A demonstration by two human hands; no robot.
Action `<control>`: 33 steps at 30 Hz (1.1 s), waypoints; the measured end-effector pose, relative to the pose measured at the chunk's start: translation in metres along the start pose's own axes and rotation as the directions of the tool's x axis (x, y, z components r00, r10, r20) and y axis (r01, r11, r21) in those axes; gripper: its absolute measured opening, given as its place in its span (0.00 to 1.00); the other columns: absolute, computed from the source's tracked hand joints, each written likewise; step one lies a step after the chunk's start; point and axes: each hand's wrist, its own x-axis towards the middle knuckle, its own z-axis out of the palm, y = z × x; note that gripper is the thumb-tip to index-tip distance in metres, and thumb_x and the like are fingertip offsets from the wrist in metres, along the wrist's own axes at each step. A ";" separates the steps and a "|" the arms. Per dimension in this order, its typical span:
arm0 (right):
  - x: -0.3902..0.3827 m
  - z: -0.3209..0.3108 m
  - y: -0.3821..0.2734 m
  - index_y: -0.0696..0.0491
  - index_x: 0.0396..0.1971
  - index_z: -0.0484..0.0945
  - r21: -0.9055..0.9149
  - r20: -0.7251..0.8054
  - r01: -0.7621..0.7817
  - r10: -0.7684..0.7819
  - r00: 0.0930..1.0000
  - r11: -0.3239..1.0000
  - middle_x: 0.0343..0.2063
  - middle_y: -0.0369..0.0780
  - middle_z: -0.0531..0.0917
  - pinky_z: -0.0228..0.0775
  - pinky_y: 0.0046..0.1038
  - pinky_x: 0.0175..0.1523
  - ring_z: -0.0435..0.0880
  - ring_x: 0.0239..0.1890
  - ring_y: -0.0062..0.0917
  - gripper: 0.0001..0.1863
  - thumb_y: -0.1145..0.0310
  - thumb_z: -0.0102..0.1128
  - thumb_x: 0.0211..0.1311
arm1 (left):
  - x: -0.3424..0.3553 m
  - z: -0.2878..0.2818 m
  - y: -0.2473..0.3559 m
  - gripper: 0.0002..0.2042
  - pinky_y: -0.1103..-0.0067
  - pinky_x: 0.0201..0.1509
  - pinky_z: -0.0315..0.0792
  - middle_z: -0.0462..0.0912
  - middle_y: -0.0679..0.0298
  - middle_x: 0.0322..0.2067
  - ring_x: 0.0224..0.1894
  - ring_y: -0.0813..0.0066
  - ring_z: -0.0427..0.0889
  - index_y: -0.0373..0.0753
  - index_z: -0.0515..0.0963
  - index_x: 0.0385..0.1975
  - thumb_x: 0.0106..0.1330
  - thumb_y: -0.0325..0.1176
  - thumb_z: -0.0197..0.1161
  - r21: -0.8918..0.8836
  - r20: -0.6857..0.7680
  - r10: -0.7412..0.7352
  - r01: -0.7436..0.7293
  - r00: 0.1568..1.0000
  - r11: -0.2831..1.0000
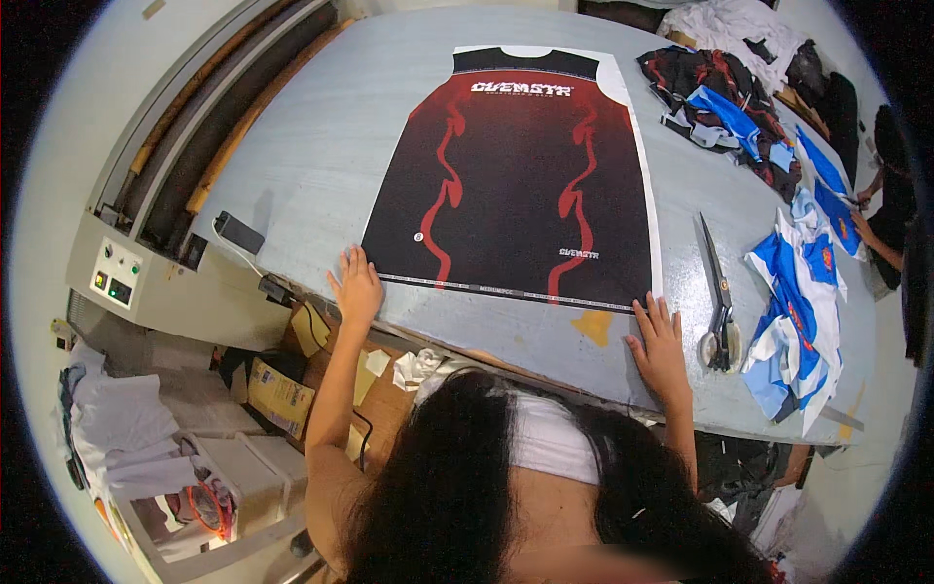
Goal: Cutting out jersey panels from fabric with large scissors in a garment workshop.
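A jersey panel (513, 185) lies flat on the grey-blue table (321, 117), black and red with wavy red stripes, white lettering and white margins. My left hand (358, 287) rests open at its lower left corner, fingers spread on the edge. My right hand (660, 346) lies open at its lower right corner. Large black-handled scissors (720, 302) with long blades lie just right of my right hand. Blue and white fabric pieces (798, 302) lie beyond the scissors.
A machine with rollers (117, 263) stands at left, near a black adapter (238, 232) on the table. Piled cut fabric (710, 107) covers the back right. A co-worker's hand (866, 229) is at the far right. White cloths (117, 428) hang lower left. My dark hair fills the bottom centre.
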 end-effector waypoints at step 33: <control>0.024 0.020 -0.009 0.59 0.31 0.71 0.150 -0.446 -0.206 0.252 0.859 0.967 0.40 0.47 0.75 0.60 0.36 0.52 0.71 0.45 0.41 0.07 0.77 0.53 0.49 | 0.349 0.057 0.103 0.23 0.60 0.59 0.52 0.65 0.58 0.55 0.57 0.55 0.62 0.51 0.79 0.40 0.46 0.55 0.61 -0.466 0.318 -0.125 0.270 0.940 0.842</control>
